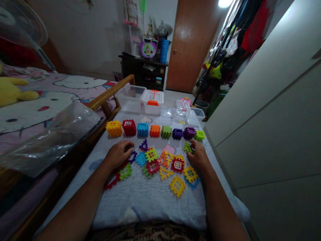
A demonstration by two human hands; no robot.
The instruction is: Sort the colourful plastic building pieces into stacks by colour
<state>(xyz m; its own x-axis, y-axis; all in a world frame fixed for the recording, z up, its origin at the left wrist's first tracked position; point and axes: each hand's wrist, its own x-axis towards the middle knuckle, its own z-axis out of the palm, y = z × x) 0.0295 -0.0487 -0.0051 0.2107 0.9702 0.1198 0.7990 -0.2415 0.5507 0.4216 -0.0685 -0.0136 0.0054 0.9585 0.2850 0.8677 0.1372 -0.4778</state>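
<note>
Several assembled waffle-block cubes in yellow, red, blue, orange, green and purple stand in a row across a pale blue quilted blanket. Below the row lie loose flat plastic lattice pieces, such as a yellow square. My right hand has its fingertips on a lime green triangular piece. My left hand rests palm down with curled fingers, next to a dark purple piece. Whatever lies under that palm is hidden.
Transparent plastic boxes, one with an orange latch, stand just beyond the blocks. A wooden bed rail and a crumpled plastic sheet lie to the left. A pale wardrobe panel rises on the right.
</note>
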